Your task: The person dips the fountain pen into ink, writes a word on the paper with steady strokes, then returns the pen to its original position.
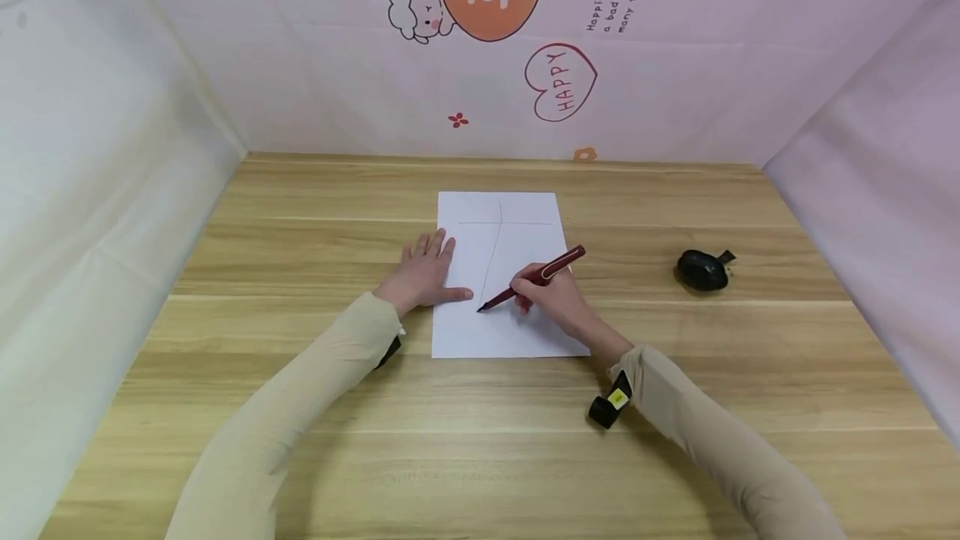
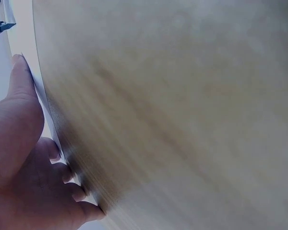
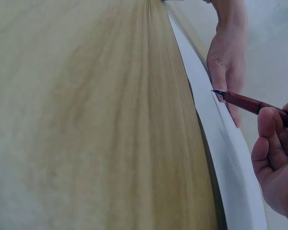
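A white sheet of paper (image 1: 465, 336) lies on the wooden table, bearing a thin horizontal line near its top and a long, slightly curved line crossing it downward. My left hand (image 1: 423, 277) rests on the sheet's left edge, fingers spread and thumb pointing inward. With my right hand (image 1: 553, 298) I pinch a dark red fountain pen (image 1: 564, 261), whose nib is at the lower end of the long line. The right wrist view shows the pen's metal nib (image 3: 218, 92) beside the left hand's thumb. In the left wrist view, fingertips (image 2: 62, 171) reach the paper's edge.
A rounded black object (image 1: 702, 271) with a small tab sits on the table (image 1: 300, 448) to the right; its kind is unclear. Pale fabric walls (image 1: 315, 65) enclose the back and sides. Each wrist carries a black device, the right one (image 1: 611, 401) with a yellow label.
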{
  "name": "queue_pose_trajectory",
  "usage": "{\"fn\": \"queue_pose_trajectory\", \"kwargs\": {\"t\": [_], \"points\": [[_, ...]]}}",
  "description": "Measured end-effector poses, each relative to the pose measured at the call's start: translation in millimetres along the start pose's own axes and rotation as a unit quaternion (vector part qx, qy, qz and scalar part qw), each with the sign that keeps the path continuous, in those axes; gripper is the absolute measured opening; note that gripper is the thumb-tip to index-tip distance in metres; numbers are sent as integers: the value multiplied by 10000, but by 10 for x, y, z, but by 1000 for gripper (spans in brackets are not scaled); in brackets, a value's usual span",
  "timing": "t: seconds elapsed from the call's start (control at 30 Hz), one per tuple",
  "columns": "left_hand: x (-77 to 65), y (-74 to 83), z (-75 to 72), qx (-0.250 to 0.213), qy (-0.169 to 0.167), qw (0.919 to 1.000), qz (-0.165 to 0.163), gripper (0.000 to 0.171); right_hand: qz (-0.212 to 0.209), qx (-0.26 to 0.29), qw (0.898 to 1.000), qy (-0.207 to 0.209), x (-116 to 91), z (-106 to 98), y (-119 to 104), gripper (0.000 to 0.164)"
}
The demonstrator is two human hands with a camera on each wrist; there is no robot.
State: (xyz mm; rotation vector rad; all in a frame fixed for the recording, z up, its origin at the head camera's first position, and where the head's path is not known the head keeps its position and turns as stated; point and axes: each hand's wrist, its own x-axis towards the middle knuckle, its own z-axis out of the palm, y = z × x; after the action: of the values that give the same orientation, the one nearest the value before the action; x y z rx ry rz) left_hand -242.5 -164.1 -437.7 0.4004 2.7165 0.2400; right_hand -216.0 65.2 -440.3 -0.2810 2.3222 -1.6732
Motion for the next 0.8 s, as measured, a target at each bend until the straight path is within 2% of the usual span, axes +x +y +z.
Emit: {"fn": "queue_pose_trajectory", "kwargs": {"t": [0.13,0.23,0.37,0.5,0.6,0.8], "points": [[-10,-6,-13,9,6,10000,15,101,16,53,10000,23,3,6,0,19],[-11,-7,-15,23,-21,10000,32,101,-14,107,9998,191,34,-22,-14,19],[-12,-17,-15,1,-59,10000,77,101,-337,431,9949,852,198,-121,-73,18],[-14,-34,-12,-35,-80,9999,92,100,-478,702,9827,1646,463,-244,-141,17],[-23,-35,-11,-60,-88,9999,92,101,-300,612,9767,2035,631,-300,-182,14],[-41,-7,-28,-46,-73,9999,83,100,-41,38,9771,2129,824,-293,-221,18]]}}
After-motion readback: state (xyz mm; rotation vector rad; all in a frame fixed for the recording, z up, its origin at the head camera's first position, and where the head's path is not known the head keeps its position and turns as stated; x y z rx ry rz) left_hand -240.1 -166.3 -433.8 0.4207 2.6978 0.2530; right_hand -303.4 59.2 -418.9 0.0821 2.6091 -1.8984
